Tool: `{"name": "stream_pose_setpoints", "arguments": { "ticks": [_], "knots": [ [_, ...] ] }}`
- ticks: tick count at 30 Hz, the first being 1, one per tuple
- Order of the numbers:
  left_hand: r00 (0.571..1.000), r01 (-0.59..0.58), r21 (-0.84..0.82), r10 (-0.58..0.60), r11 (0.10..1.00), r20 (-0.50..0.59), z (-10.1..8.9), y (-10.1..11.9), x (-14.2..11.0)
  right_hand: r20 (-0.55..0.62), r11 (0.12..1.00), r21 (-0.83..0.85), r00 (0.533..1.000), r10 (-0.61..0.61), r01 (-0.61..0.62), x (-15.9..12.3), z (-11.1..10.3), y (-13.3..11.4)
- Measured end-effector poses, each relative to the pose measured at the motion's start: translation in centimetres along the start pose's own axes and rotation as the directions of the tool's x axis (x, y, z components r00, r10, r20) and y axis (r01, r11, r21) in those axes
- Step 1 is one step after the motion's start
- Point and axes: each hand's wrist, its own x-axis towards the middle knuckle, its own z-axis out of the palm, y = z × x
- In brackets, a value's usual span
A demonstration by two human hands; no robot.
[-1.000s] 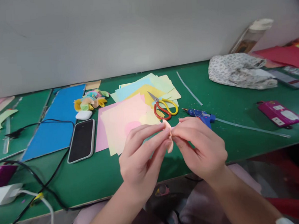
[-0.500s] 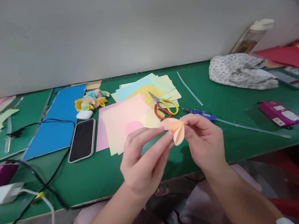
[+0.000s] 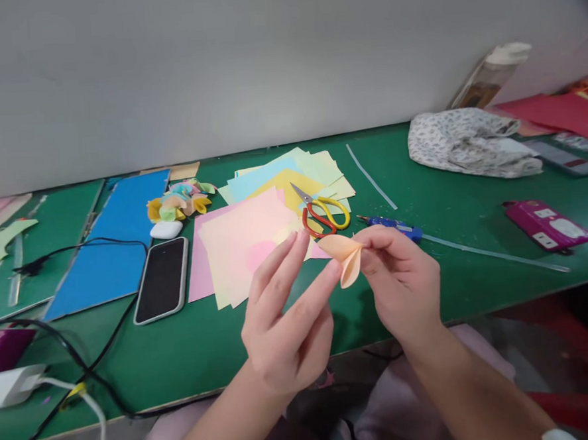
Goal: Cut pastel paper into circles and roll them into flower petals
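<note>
My right hand [image 3: 402, 283] pinches a peach folded paper piece [image 3: 344, 251] at its gathered point, and the piece fans out into petal-like folds toward the left. One fingertip of my left hand [image 3: 287, 313] touches the lower fold, while its other visible fingers stand apart; its thumb is mostly hidden. Just beyond the hands lie scissors [image 3: 326, 211] with one red and one yellow handle, resting on coloured paper sheets [image 3: 245, 229]. Behind my right hand is a blue glue gun [image 3: 394, 227] with a clear glue stick [image 3: 495, 253] running out of its back.
A phone [image 3: 162, 280], a white case [image 3: 166, 230] and a cluster of paper flowers [image 3: 180, 199] sit left of the sheets. Farther left are a blue board [image 3: 110, 238] and black cables [image 3: 78, 356]. A purple power strip [image 3: 548, 224] and patterned cloth [image 3: 468, 143] lie right.
My left hand's upper fingers have lifted off the peach paper and spread apart, leaving one fingertip on it. My right hand keeps its pinch.
</note>
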Motion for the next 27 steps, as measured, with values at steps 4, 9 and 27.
{"name": "stream_pose_setpoints", "arguments": {
  "ticks": [4,9,27],
  "knots": [
    [0.999,0.032,-0.052,-0.033,0.998,-0.010,0.16,0.33,-0.47,-0.029,0.999,-0.026,0.999,-0.030,0.029,-0.01,0.00,0.02],
    [0.997,0.066,-0.118,-0.069,0.991,-0.019,0.24,0.48,-0.67,-0.045,0.997,-0.059,0.997,-0.061,0.058,0.05,0.07,0.03],
    [0.989,0.023,-0.222,0.010,0.975,0.144,0.04,0.59,0.09,-0.006,0.992,-0.075,0.995,-0.098,0.098,0.04,-0.08,-0.07]
  ]
}}
